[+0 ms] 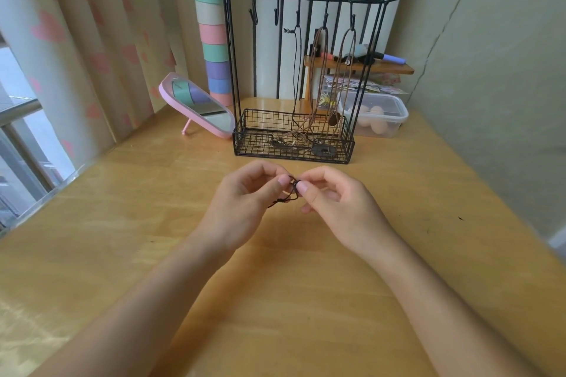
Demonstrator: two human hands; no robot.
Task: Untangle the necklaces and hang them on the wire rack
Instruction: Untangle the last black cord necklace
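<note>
A thin dark cord necklace is bunched between my two hands above the middle of the wooden table. My left hand pinches it from the left with thumb and forefinger. My right hand pinches the same knot from the right. Just behind them stands the black wire rack with a row of hooks on its top bar. Three necklaces hang from the right-hand hooks: a black cord, a brown cord and another brown cord. Their pendants lie in the rack's basket.
A pink-framed mirror leans left of the rack. A clear lidded box and a small wooden shelf with small items stand behind the rack on the right. Curtains and a window are at the left, a wall at the right.
</note>
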